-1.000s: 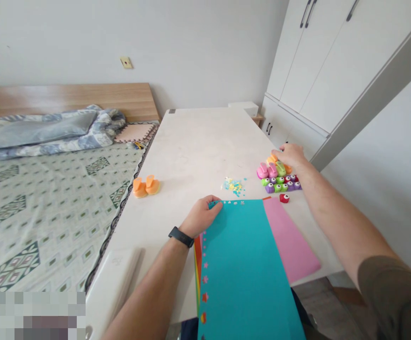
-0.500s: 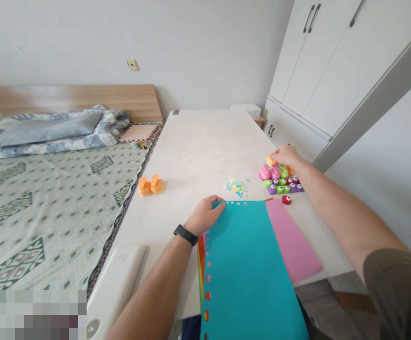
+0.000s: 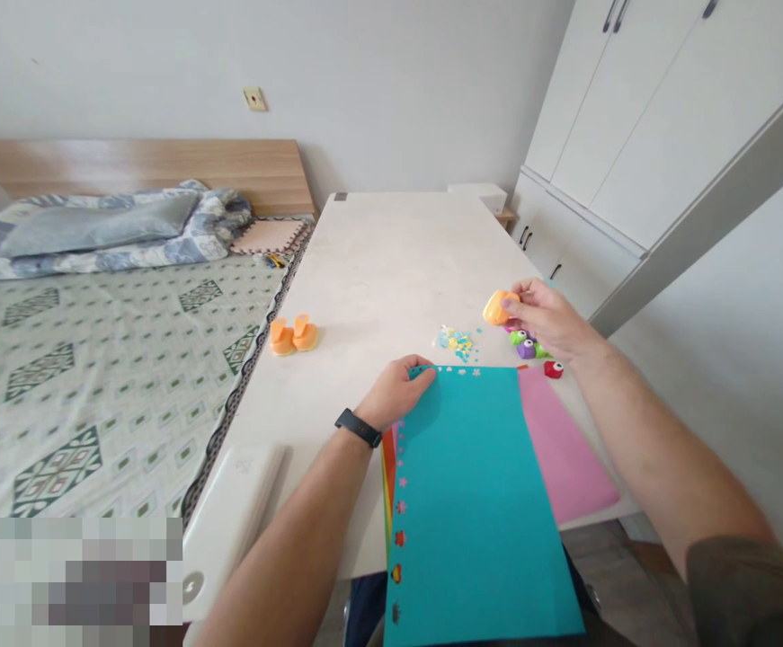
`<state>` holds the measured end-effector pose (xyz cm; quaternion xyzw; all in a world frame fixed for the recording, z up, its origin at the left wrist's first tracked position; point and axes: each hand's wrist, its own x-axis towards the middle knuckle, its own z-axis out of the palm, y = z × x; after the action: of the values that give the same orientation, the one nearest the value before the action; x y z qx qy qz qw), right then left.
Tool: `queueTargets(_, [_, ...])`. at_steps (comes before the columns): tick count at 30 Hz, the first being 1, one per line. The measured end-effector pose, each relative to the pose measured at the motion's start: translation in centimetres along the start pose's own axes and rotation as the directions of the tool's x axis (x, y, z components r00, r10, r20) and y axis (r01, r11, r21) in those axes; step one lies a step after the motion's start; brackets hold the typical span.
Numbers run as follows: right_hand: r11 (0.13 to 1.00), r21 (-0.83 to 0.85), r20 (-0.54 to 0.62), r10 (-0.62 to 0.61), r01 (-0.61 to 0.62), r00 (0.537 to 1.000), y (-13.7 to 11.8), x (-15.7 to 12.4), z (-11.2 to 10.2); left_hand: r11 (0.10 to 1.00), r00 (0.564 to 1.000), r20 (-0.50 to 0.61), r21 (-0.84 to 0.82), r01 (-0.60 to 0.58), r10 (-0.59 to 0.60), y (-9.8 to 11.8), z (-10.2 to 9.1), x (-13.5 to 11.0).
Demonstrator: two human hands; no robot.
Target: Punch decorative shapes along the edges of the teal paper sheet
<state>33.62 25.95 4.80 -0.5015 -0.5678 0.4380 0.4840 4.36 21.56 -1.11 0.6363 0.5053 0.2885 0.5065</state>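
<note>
My right hand (image 3: 545, 316) holds an orange paper punch (image 3: 498, 307) just above the white table (image 3: 378, 270), its fingers closed on it. Behind that hand lie several small coloured punches (image 3: 524, 347), partly hidden. My left hand (image 3: 401, 392), with a black band at the wrist, pinches the far left corner of a teal sheet (image 3: 472, 485). The sheet has small shapes punched along its top and left edges. It lies on a stack of coloured sheets, with a pink sheet (image 3: 563, 445) showing to the right. A little heap of paper bits (image 3: 457, 341) sits between the hands.
Two orange punches (image 3: 293, 335) stand near the table's left edge. A red punch (image 3: 554, 368) lies by the pink sheet. A bed (image 3: 94, 341) with a blue quilt runs along the left. White cupboards (image 3: 634, 117) stand at the right. A white flat object (image 3: 229, 530) lies at the near left.
My right hand has lifted an orange punch out of the group and brought it left, toward the teal sheet. My left hand stays on the sheet's corner.
</note>
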Motion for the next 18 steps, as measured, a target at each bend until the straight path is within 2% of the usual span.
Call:
queueTargets(3, [0.993, 0.098, 0.105, 0.059, -0.069, 0.993, 1.5, -2.0, 0.9, 1.000, 1.000, -0.011, -0.003, -0.003, 0.003, 0.2, 0.0, -0.1])
queueTargets(7, [0.981, 0.115, 0.131, 0.139, -0.154, 0.982, 3.4, -2.9, 0.6, 1.000, 1.000, -0.027, -0.014, 0.000, 0.000, 0.6, -0.2, -0.2])
queueTargets(10, [0.968, 0.148, 0.165, 0.179, -0.203, 0.970, 3.9, -3.2, 0.3, 1.000, 0.999, -0.034, -0.025, 0.003, -0.004, 0.7, -0.3, -0.3])
queueTargets(18, [0.963, 0.200, 0.144, 0.151, -0.178, 0.978, 3.6, -3.5, 0.4, 1.000, 0.998, -0.057, -0.014, 0.004, -0.005, 0.8, -0.3, -0.4])
